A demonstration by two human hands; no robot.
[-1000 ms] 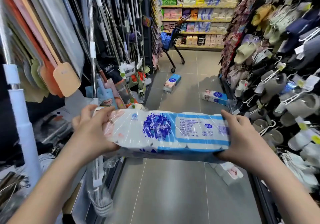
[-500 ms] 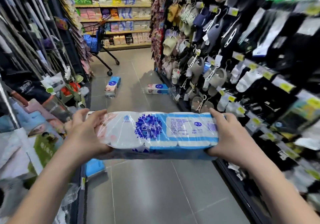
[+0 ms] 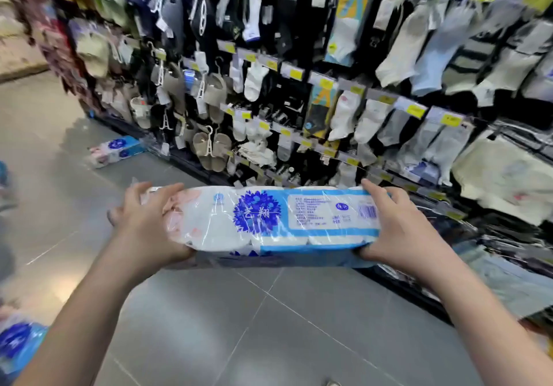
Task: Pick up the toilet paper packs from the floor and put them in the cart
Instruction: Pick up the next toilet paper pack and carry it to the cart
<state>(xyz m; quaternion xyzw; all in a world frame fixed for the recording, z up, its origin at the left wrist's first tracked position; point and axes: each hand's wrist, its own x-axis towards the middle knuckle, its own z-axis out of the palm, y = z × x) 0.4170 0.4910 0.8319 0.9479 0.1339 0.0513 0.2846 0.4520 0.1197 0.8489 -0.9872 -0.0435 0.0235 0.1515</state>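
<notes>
I carry a long toilet paper pack [image 3: 269, 218], white with a blue flower print and blue band, level at chest height over the grey floor. My left hand [image 3: 146, 221] grips its left end, fingers curled over the top. My right hand [image 3: 401, 227] grips the right end the same way. A second pack [image 3: 115, 151] lies on the floor at the foot of the right-hand rack. A blurred blue-and-white pack [image 3: 18, 346] shows at the bottom left corner. The cart is out of view.
A tall rack of hanging socks [image 3: 374, 92] and slippers [image 3: 212, 146] fills the right and centre, its base running along the grey tiled floor [image 3: 239, 326]. The aisle stretches away to the upper left.
The view has swung to the right: the cart, the far shelves and the left-hand rack have left the frame and the sock rack fills it. Both hands keep the same hold on the pack.
</notes>
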